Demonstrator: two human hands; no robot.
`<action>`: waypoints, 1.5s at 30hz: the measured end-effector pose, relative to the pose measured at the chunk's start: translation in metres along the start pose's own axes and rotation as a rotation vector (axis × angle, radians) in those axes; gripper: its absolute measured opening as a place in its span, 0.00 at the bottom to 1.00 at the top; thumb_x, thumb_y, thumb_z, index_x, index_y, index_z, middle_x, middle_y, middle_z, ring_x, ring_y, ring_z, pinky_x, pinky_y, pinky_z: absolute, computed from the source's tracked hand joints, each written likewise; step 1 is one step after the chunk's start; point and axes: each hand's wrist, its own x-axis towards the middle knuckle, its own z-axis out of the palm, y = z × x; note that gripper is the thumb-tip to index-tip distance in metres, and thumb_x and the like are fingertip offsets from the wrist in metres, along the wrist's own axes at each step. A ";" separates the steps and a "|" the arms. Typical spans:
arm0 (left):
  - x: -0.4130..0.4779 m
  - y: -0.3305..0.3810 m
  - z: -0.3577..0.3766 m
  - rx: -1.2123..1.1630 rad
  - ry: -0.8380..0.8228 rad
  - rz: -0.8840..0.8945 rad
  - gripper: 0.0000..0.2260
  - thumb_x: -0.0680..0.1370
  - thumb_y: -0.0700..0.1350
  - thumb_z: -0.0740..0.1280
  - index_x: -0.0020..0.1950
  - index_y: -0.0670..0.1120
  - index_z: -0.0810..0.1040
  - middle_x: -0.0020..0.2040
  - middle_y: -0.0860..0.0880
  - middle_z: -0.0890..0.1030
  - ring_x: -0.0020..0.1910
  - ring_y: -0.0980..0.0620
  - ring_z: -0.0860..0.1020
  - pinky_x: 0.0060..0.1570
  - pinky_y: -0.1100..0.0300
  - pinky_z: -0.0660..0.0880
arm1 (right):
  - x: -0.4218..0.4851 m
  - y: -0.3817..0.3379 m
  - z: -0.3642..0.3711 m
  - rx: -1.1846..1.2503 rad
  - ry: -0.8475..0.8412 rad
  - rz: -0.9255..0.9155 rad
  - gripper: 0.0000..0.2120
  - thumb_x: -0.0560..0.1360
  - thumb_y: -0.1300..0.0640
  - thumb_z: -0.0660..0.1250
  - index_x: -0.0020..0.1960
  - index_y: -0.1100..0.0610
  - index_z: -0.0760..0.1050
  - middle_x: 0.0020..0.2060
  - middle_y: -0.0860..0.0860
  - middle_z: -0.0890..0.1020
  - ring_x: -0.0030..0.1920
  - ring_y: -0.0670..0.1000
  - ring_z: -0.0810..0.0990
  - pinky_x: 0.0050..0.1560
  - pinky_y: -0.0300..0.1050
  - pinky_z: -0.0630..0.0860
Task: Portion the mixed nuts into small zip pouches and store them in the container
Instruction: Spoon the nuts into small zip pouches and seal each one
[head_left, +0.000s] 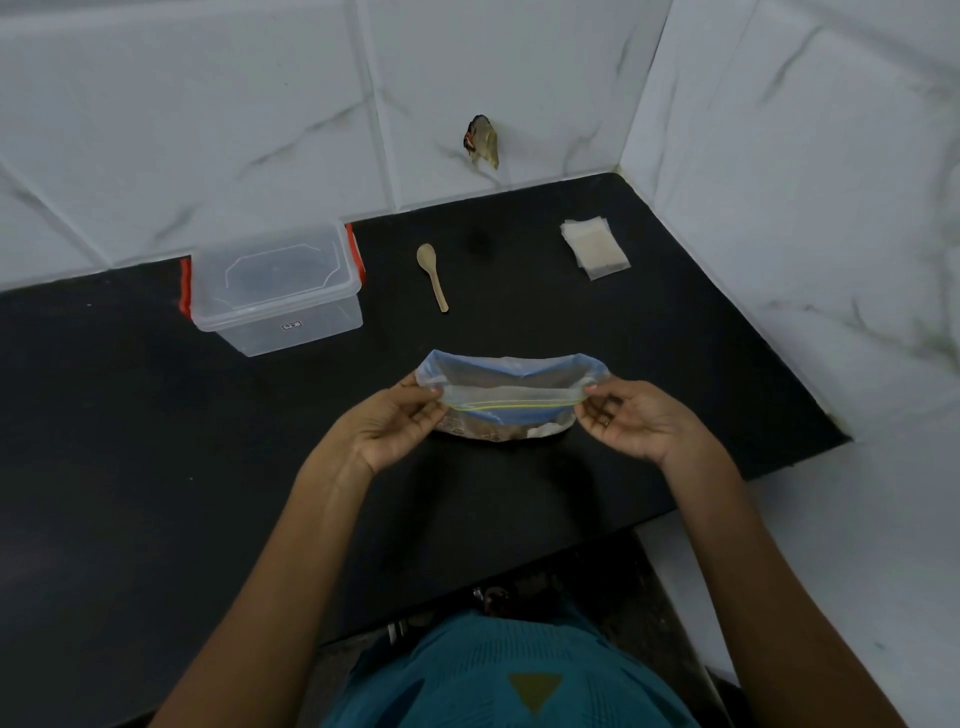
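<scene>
Teal clothing (498, 675) is seen closest to the lens, and both forearms are stretched forward from it over the dark surface (156, 415). A large zip bag (511, 387) is held between the hands. One end of its zip strip is pinched between the fingers and thumb of the left hand (387, 423), the other end by those of the right hand (631, 421). The bag's base is rested on the surface, just beneath the hands, and the mixed nuts (483, 431) can be made out through the plastic below the near lip.

The step in hand is judged to be the opening of this supply bag, and no filled pouch is seen. For the next move one hand would have to be freed while the bag is kept from slumping. The wooden spoon (432, 275), laid beyond the hands, and a pouch from the stack of small pouches (595, 248), placed well beyond the right hand, would then be needed. The clear container (275, 291), apparently lidded, is set beyond the left hand.

The bag's long axis is run from hand to hand, across the view. Its mouth is turned upward, and the near and far lips are seen parted.
</scene>
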 end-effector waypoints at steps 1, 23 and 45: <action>0.000 0.000 0.000 -0.027 -0.004 -0.012 0.11 0.77 0.30 0.57 0.49 0.42 0.75 0.48 0.40 0.77 0.47 0.45 0.77 0.36 0.58 0.79 | 0.000 0.000 0.000 0.015 -0.001 0.005 0.07 0.73 0.71 0.60 0.45 0.62 0.73 0.42 0.56 0.78 0.45 0.51 0.77 0.48 0.47 0.76; 0.011 -0.005 -0.015 -0.157 -0.071 -0.047 0.14 0.70 0.38 0.64 0.55 0.47 0.77 0.48 0.44 0.78 0.50 0.49 0.77 0.46 0.47 0.79 | 0.008 0.014 -0.006 0.148 -0.154 -0.044 0.28 0.54 0.68 0.74 0.54 0.63 0.72 0.52 0.61 0.78 0.55 0.60 0.77 0.45 0.61 0.79; 0.006 -0.017 0.002 0.061 0.069 0.106 0.15 0.73 0.42 0.68 0.59 0.46 0.73 0.51 0.45 0.77 0.50 0.50 0.76 0.46 0.57 0.77 | 0.005 0.018 -0.004 0.067 -0.121 -0.097 0.09 0.75 0.68 0.60 0.53 0.60 0.73 0.49 0.57 0.79 0.51 0.53 0.79 0.43 0.47 0.80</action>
